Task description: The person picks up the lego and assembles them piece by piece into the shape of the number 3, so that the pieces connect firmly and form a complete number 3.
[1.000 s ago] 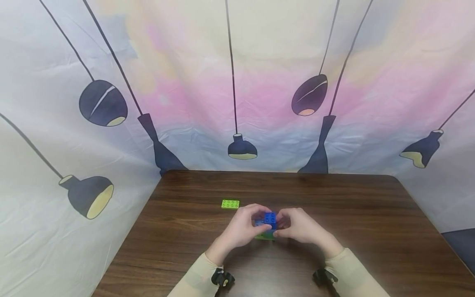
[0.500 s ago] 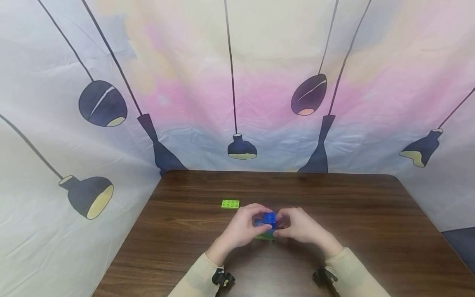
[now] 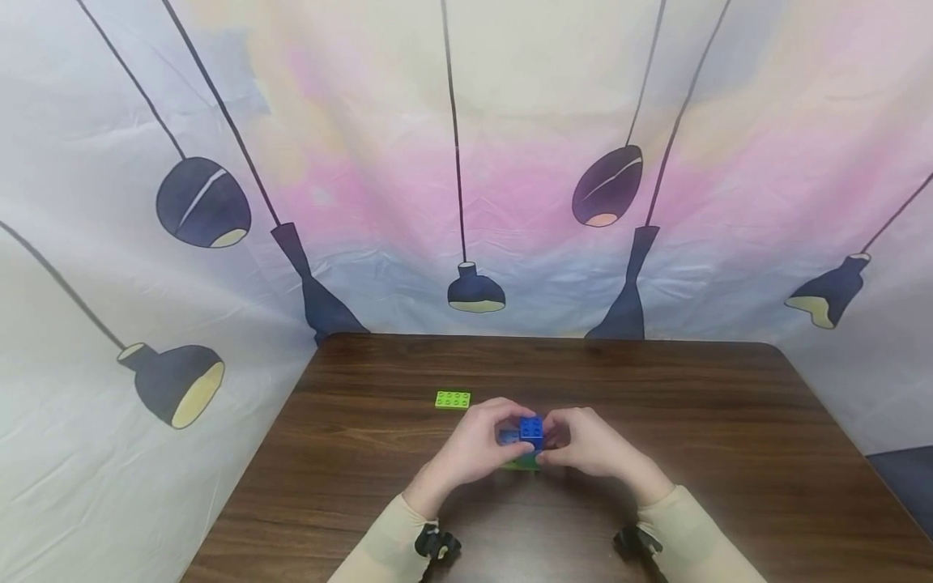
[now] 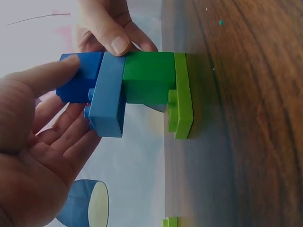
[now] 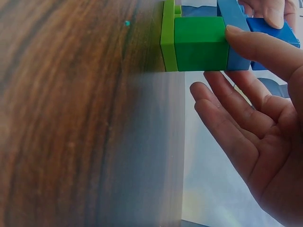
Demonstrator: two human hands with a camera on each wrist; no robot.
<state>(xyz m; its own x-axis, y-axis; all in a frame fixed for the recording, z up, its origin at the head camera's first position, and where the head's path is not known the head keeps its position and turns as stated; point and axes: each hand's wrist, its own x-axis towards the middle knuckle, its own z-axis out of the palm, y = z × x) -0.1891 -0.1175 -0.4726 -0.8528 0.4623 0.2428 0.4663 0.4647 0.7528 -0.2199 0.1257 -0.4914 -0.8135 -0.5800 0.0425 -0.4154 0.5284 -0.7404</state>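
Observation:
A small tower of toy building bricks stands on the table in front of the person. Lowest is a lime green plate, then a green brick, a light blue brick that juts out to the left, and a dark blue brick on top. The left hand pinches the dark blue brick between thumb and fingers. The right hand grips the tower from the right; in the right wrist view its thumb presses where the green and light blue bricks meet, with fingers on the far side.
Another lime green plate with studs lies flat behind and left of the tower. Brown wood-grain table extends around the hands. A cloth backdrop printed with lamps hangs behind it. A tiny teal speck lies on the table.

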